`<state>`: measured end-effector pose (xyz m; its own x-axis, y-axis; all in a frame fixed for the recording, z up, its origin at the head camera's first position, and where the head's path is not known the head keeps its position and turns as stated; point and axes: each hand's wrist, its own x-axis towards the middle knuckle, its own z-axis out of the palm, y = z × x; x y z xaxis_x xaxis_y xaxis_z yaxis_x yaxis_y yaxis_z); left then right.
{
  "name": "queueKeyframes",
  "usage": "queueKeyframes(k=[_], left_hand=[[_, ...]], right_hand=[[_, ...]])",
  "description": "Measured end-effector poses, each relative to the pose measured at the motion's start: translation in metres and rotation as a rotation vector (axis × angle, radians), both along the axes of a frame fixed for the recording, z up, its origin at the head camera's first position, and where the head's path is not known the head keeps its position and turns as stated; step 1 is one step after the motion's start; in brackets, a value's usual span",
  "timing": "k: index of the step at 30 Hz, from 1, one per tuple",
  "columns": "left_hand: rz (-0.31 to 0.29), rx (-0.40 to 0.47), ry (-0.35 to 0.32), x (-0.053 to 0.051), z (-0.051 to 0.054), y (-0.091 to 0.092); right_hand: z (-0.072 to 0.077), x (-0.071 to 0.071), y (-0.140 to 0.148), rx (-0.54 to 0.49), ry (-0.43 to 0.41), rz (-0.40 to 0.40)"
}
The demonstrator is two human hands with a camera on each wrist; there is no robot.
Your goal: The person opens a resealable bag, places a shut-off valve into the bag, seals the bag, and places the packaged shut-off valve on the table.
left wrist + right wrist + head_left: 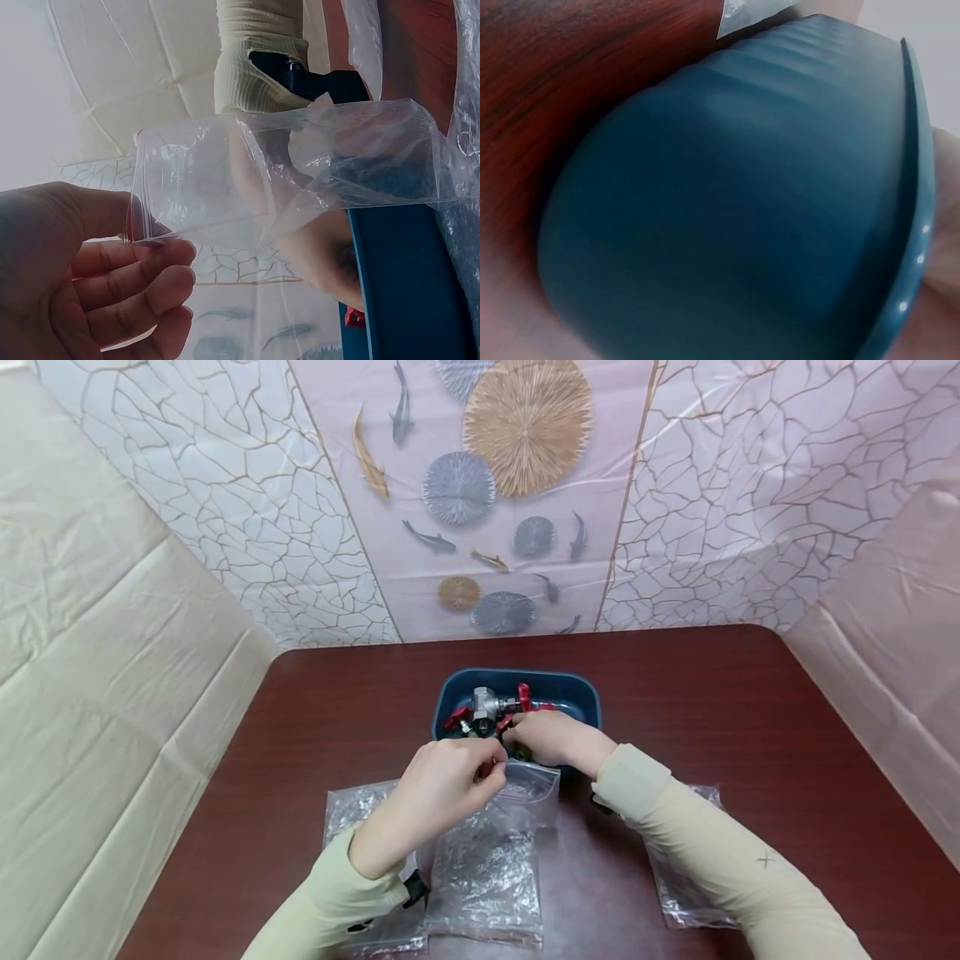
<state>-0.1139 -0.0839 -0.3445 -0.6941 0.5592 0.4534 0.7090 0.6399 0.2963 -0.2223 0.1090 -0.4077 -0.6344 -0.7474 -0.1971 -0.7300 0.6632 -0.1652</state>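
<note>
My left hand [446, 781] pinches the mouth of a clear zip bag [487, 877] between thumb and forefinger. In the left wrist view the bag [202, 169] stretches away from that hand [112, 277], and nothing shows inside it. My right hand [551, 737] reaches over the near rim of a blue plastic bin [517, 674], fingers down among metal valves [485, 706] with red handles [524, 695]. A small brass-coloured part [522, 751] lies by these fingers; whether they grip anything is hidden. The bin's outer wall [705, 187] fills most of the right wrist view.
Another clear bag [356, 806] lies flat at the left, partly under my left forearm. One more bag [701, 893] lies at the right under my right sleeve. The dark red tabletop [337, 710] ends at patterned cloth walls [262, 527].
</note>
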Motion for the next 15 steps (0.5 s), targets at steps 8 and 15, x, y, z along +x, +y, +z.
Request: queueKeyframes(k=[8, 15], left_hand=[[-0.017, -0.001, -0.021, -0.0006, -0.0048, 0.0006], [-0.021, -0.019, -0.038, -0.0008, -0.0060, 0.0005]], right_hand=[[0.0009, 0.0015, 0.0013, -0.017, -0.029, 0.003], [0.0019, -0.0019, 0.0078, -0.041, -0.099, 0.027]])
